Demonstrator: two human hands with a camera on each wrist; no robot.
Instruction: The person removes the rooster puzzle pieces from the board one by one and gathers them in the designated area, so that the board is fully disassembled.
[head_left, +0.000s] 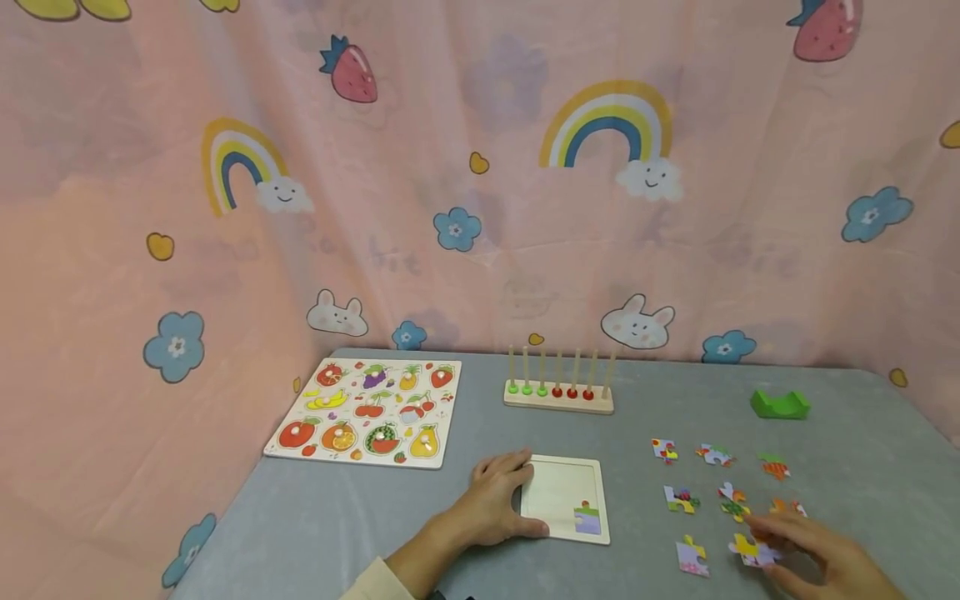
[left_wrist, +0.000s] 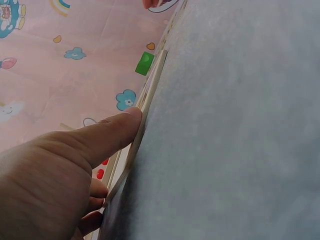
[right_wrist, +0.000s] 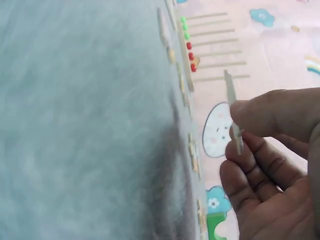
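Note:
A square wooden puzzle tray (head_left: 562,479) lies on the table, with one purple-and-green jigsaw piece (head_left: 587,519) in its lower right corner. My left hand (head_left: 497,504) grips the tray's left side, thumb at the near edge and fingers by the far left corner. In the left wrist view the thumb (left_wrist: 117,131) presses along the tray's rim. Over at the right, my right hand (head_left: 821,554) pinches a yellow-and-purple jigsaw piece (head_left: 752,550) between thumb and fingers. The right wrist view shows that piece (right_wrist: 237,139) edge-on, lifted off the table.
Several loose jigsaw pieces (head_left: 681,500) lie spread right of the tray. Behind it stands a wooden peg rack (head_left: 558,398) with green and red beads. A fruit knob puzzle board (head_left: 367,412) is at the left, a green curved block (head_left: 780,406) at the far right. A patterned pink curtain hangs behind.

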